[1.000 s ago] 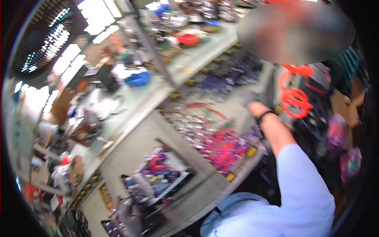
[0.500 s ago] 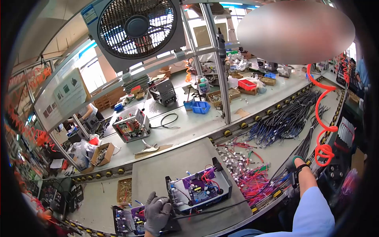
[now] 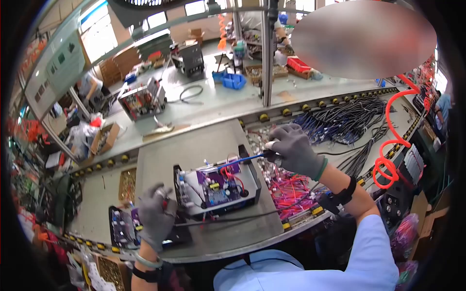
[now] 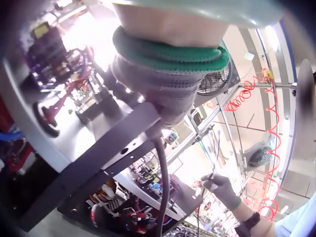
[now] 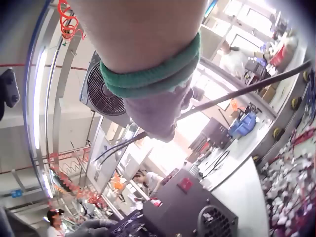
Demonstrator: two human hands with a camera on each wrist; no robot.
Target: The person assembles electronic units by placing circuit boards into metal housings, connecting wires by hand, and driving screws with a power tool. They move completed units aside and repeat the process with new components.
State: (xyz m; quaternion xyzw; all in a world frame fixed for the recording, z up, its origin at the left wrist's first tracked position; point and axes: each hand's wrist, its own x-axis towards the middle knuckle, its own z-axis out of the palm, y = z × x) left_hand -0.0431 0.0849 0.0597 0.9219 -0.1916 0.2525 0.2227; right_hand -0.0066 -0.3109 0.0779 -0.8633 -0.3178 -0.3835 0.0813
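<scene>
Lettering — none legible here.

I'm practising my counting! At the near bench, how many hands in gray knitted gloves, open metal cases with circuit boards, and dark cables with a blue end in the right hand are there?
Hands in gray knitted gloves, left and right: 2
Open metal cases with circuit boards: 2
Dark cable with a blue end: 1
Total: 5

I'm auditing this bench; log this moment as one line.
right hand: grips black cable, blue wire over open chassis | left hand: beside chassis, grip unclear | purple circuit board: inside chassis
</scene>
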